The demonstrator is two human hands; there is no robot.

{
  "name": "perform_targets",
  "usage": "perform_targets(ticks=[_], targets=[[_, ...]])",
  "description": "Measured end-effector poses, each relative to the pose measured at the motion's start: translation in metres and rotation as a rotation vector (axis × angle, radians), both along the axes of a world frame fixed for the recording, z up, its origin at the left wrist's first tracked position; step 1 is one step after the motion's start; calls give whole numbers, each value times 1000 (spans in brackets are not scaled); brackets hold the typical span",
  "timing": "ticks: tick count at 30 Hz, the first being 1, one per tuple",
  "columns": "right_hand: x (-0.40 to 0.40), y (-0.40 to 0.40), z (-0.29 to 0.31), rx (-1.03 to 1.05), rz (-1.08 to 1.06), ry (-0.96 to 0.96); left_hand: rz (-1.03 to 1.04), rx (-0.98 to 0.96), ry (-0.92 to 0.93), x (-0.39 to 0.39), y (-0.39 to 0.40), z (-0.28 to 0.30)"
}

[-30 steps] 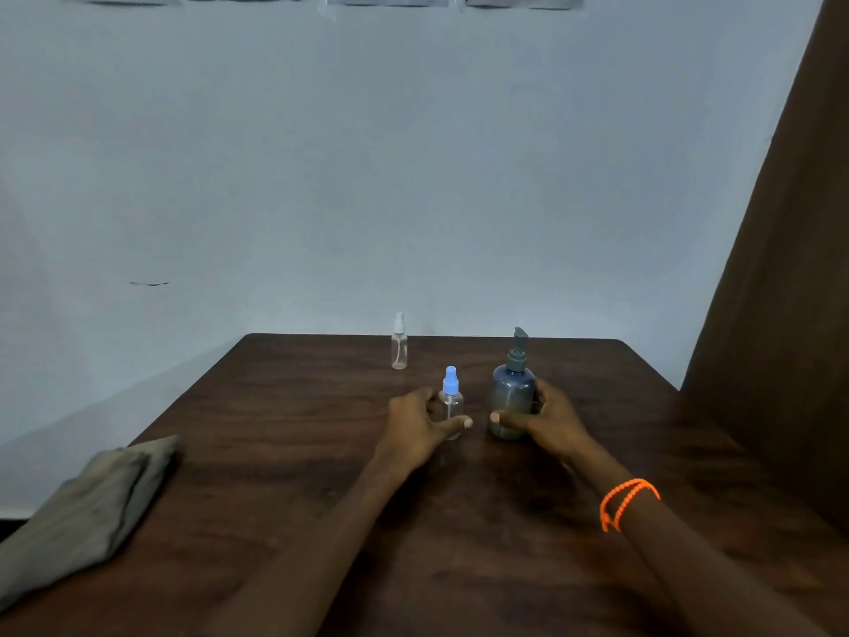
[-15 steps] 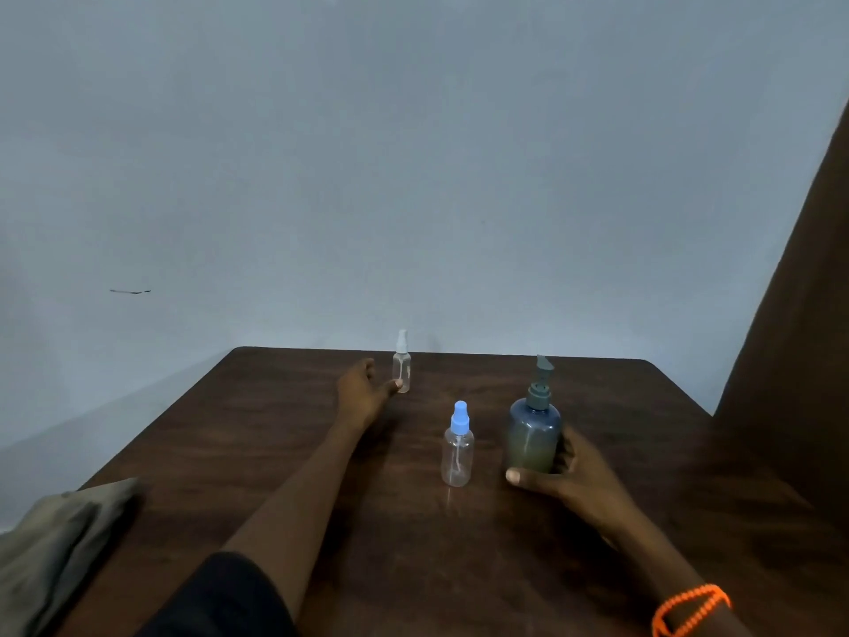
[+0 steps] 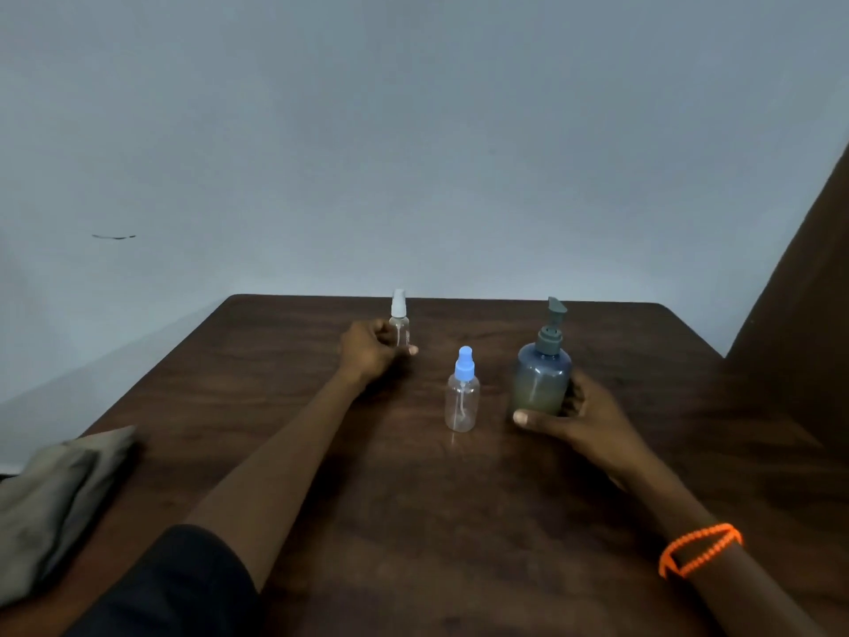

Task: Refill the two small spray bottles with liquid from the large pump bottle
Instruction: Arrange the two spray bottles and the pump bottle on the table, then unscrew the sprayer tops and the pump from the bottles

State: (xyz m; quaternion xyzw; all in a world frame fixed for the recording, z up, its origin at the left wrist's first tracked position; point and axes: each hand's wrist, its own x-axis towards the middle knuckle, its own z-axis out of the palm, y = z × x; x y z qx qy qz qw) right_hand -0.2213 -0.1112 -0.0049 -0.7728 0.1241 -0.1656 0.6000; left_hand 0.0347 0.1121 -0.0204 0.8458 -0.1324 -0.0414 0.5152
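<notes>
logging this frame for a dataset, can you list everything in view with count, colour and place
table: 1, dark brown wood, fills the lower half of the view
large pump bottle: 1, grey-blue with a grey pump, right of centre, upright
spray bottle with blue cap: 1, clear, centre of the table, standing free
spray bottle with white cap: 1, clear, near the far edge, upright
folded cloth: 1, grey-olive, left edge of the table
wall: 1, pale grey-blue, behind the table
brown panel: 1, dark brown, far right
bracelet: 1, orange, on the right wrist
sleeve: 1, black, on the left upper arm
left hand: 1, closed around the white-capped bottle
right hand: 1, wrapped around the pump bottle's base
</notes>
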Motion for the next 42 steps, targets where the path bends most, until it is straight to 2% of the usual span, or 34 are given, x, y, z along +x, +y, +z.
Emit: perform_targets(ticks=[5, 11, 12, 14, 16, 17, 18, 20, 22, 24, 26, 32, 38, 42], targets=[[-1, 2, -2, -50, -23, -6, -20, -11, -11, -28, 37, -21], [-13, 9, 11, -52, -27, -16, -18, -5, -39, -78, 54, -6], [-14, 11, 15, -46, -89, -26, -5, 6, -38, -84, 55, -1], [-22, 19, 32, -176, -336, -99, 19, 40, -58, -95, 55, 10], [-34, 36, 48, -404, -576, -301, 121, 86, -86, -113, 54, 18], [-38, 50, 54, -489, -601, -418, 220, 92, -110, -125, 52, 20], [-39, 67, 61, -552, -563, -505, 319, 76, -156, -141, 48, 21], [-25, 94, 60, -676, -402, -517, 403, -22, -319, -169, 36, 17], [4, 111, 51, -726, -299, -361, 262, -171, -433, -184, 20, 9], [33, 119, 42, -691, -280, -216, 82, -216, -431, -192, 7, 7], [50, 122, 37, -637, -282, -158, 26, -190, -416, -189, -4, 5], [56, 112, 38, -531, -298, -213, 43, -165, -408, -186, -21, 11], [52, 89, 57, -322, -132, -85, 47, -179, -393, -173, -22, 2], [47, 83, 76, -282, -118, -171, 61, -168, -419, -176, -22, 7]])
